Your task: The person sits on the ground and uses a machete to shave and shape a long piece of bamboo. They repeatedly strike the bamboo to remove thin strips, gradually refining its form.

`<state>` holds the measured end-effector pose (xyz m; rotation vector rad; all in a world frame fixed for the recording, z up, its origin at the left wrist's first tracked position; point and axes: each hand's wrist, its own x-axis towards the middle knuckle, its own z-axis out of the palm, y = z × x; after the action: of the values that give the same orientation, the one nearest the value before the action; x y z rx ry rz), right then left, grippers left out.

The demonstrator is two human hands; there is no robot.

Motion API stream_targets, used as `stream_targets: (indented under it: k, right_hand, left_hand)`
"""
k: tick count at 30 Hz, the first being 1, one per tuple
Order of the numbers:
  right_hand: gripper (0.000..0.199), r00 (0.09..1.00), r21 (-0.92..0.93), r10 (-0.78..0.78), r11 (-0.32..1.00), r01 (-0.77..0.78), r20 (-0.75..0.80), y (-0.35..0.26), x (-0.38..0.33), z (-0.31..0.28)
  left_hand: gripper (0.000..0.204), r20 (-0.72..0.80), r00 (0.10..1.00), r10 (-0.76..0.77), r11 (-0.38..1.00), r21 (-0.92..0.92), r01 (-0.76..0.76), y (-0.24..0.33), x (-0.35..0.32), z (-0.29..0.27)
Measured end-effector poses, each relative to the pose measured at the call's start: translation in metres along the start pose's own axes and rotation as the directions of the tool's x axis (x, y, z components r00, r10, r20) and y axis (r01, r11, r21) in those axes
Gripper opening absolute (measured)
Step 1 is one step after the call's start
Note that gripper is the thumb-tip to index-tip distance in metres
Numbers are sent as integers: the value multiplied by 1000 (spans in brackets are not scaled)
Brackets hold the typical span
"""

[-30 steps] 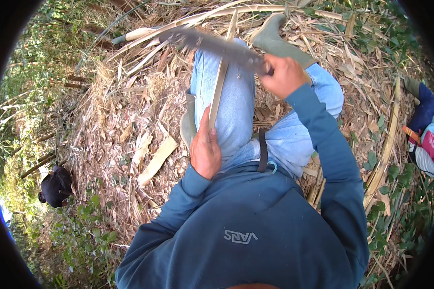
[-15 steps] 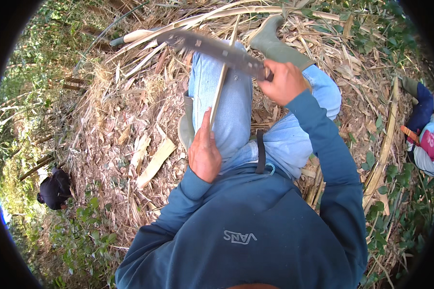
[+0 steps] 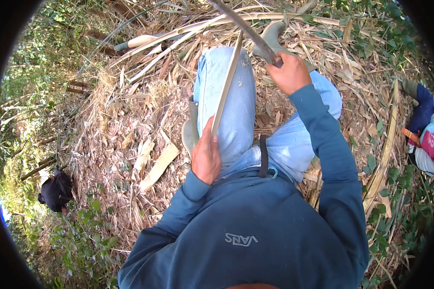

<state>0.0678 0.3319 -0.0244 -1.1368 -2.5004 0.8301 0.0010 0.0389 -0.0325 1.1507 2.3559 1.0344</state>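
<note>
My left hand (image 3: 207,155) is closed around the near end of a long, narrow split bamboo strip (image 3: 229,82). The strip slants up over my left thigh in the pale blue jeans (image 3: 241,96), its far tip past the knee. In my right hand (image 3: 289,73), fingers wrapped around its handle, is a machete (image 3: 248,30), seen nearly edge-on. Its blade points away to the upper left and runs out at the top of the view. It is held above and beyond the strip's far tip, apart from it as far as I can see.
Long split bamboo lengths (image 3: 197,28) lie beyond my feet, near a green rubber boot (image 3: 271,38). Pale offcuts (image 3: 160,166) are on the leaf-strewn ground at left. One person (image 3: 56,190) is at far left, another (image 3: 424,132) at far right. A long pole (image 3: 385,147) lies at right.
The machete has lifted off the strip and swung away from me, its blade turning from broadside to edge-on. My right hand rose slightly. The left hand still grips the strip in nearly the same place.
</note>
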Motion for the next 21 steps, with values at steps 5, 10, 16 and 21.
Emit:
stream_targets:
  k: [5, 10, 16, 21]
  right_hand:
    - [23, 887, 30, -389, 918, 395, 250, -17, -87, 7]
    - [22, 872, -11, -455, 885, 465, 179, -9, -90, 20]
    - [21, 967, 75, -229, 972, 222, 114, -9, -52, 17]
    - [24, 876, -13, -415, 902, 431, 246, -10, -89, 15]
  left_hand:
    - [46, 259, 921, -290, 773, -505, 385, 5, -4, -8]
    - [47, 307, 903, -299, 741, -521, 423, 2, -6, -4]
    - [50, 283, 909, -307, 721, -555, 416, 9, -3, -5]
    - [52, 224, 921, -320, 796, -464, 389, 1, -11, 2]
